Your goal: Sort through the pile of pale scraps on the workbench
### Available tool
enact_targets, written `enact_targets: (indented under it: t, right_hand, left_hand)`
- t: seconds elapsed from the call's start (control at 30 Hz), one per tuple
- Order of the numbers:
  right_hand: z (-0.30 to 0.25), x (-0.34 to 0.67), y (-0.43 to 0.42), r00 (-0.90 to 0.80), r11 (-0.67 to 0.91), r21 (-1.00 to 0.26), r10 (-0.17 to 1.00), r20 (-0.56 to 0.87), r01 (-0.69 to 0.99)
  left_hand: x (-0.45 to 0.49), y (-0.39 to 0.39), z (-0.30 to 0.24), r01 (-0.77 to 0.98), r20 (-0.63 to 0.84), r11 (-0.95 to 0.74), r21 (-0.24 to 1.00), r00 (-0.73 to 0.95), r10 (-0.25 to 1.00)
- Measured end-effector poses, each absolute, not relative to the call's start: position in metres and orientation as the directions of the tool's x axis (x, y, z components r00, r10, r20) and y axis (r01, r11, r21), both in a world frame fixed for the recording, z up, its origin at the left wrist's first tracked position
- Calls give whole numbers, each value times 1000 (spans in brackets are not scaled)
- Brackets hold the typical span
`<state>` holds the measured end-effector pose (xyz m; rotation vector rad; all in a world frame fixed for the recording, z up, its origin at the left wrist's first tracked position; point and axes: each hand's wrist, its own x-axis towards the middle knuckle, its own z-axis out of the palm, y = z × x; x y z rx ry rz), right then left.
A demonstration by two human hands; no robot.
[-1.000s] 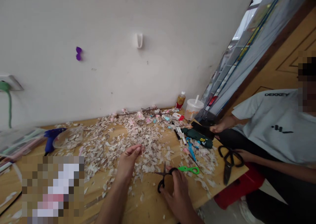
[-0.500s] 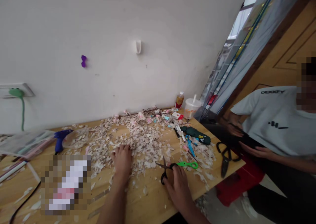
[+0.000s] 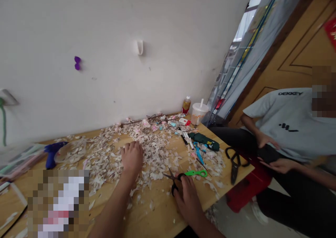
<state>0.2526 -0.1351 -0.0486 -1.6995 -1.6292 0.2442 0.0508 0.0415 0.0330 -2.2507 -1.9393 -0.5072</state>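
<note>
My left hand (image 3: 133, 158) lies palm down on a wide spread of pale scraps (image 3: 157, 152), its fingers slightly apart and their tips partly hidden among the pieces. It appears to hold nothing. In my right hand (image 3: 189, 199) is a pair of black-handled scissors (image 3: 173, 178), thumb and fingers in the loops. The blades are spread and point left over the table, close to the scraps' near edge. Just beyond my right knuckles lies a bright green-handled tool (image 3: 198, 173), and blue-handled scissors (image 3: 199, 154) lie farther back.
Large black scissors (image 3: 235, 164) lie by the table's right edge. Behind are a dark green folded umbrella (image 3: 206, 141), a lidded cup (image 3: 199, 113) and a small bottle (image 3: 186, 105). A blue glue gun (image 3: 54, 154) lies left. A seated person (image 3: 285, 122) is at right, beside a red stool (image 3: 246, 189).
My left hand has moved slightly forward over the scraps. My right hand still holds the scissors with blades apart. The view has turned a little right; the seated person's hands have shifted.
</note>
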Motion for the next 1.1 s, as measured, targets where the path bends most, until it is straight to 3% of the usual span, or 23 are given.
enact_targets:
  t: [0.17,0.37,0.57,0.63,0.73,0.87,0.97,1.1]
  right_hand:
    - [-55,252,-135,197,100,-629,902,385,771]
    - [-63,255,-134,214,119,-607,868,448,786]
    - [-62,255,-135,193,106,-617,896,399,780]
    - [-62,254,-135,174,103,-603,907,383,791]
    - [-64,254,-134,139,107,-573,919,369,812]
    - [-69,254,-133,134,112,-542,910,393,833]
    - [-70,254,-133,164,101,-545,894,416,833]
    - [-63,254,-135,168,100,-573,902,397,813]
  left_hand:
    - [74,60,20,950,197,-275,147,244,949]
    - [45,78,50,932,276,-268,245,198,941]
    - [15,66,55,906,269,-220,362,124,955]
    - [11,55,49,907,299,-230,353,123,946]
    - [6,40,42,943,328,-228,244,141,934]
    - [-6,30,36,983,175,-134,125,111,978]
    - [-11,30,31,981,48,-124,149,118,992]
    - [-12,40,26,957,22,-149,249,148,989]
